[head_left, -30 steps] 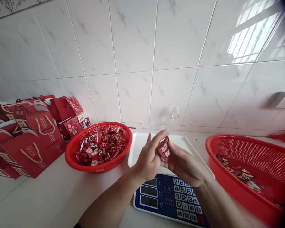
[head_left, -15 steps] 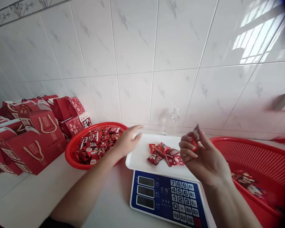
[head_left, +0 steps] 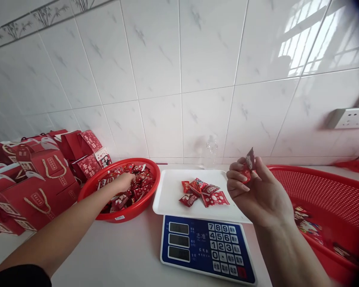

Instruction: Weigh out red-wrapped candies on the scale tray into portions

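The left hand (head_left: pixel 124 183) is down among glossy red packets (head_left: pixel 142 191) in the round, perforated red plastic basket (head_left: pixel 158 175) at left; its fingertips are hidden, so I cannot tell whether they grip anything. The right hand (head_left: pixel 259 195), raised over the right side of the scene, has its fingers curled around wrapped sweets (head_left: pixel 250 160): a dark-red crimped wrapper stands up at the thumb, with brighter red below it.

Between the hands, pillow-shaped sweets, one packet (head_left: pixel 215 199) white-spotted, lie in a small heap on the shallow, round-cornered white tray (head_left: pixel 167 199) of a scale (head_left: pixel 208 249). Its blue panel reads 志准, with white number keys and three grey windows, their figures too faint to read.

Far left stand red card gift boxes (head_left: pixel 55 167) with twisted cream cord handles. A clear plastic bottle (head_left: pixel 211 151) stands behind the tray. At right, another perforated red basket (head_left: pixel 332 181) holds more packets (head_left: pixel 309 227).
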Tool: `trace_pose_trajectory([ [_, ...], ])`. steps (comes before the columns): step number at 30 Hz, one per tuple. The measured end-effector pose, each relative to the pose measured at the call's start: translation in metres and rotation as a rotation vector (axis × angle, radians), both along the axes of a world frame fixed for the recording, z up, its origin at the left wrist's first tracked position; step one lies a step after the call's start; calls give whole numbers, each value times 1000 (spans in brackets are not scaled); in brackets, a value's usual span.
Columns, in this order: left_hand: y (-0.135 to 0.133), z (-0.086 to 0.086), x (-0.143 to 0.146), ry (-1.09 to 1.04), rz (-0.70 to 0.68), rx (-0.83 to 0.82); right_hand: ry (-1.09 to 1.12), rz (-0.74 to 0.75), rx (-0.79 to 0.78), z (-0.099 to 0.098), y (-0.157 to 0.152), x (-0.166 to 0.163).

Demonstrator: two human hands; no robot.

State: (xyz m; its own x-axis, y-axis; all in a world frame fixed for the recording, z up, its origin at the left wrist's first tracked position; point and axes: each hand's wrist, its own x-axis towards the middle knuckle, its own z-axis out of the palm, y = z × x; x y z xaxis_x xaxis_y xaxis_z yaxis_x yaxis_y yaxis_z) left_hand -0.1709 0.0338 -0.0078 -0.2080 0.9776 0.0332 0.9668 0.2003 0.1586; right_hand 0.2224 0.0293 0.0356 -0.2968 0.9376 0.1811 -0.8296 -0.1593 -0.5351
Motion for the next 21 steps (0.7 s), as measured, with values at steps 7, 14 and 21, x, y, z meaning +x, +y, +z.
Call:
trace_pose_trajectory([
  [7, 2, 35, 66, -85, -195, 279, -20, -75, 64, 3, 0, 1],
  [14, -7, -9, 179, -427, -753, 279, -181, -180, 159, 6, -4, 1],
  [21, 10, -19, 207, -300, -796, 67, -312, -283, 198, 8, -3, 6],
])
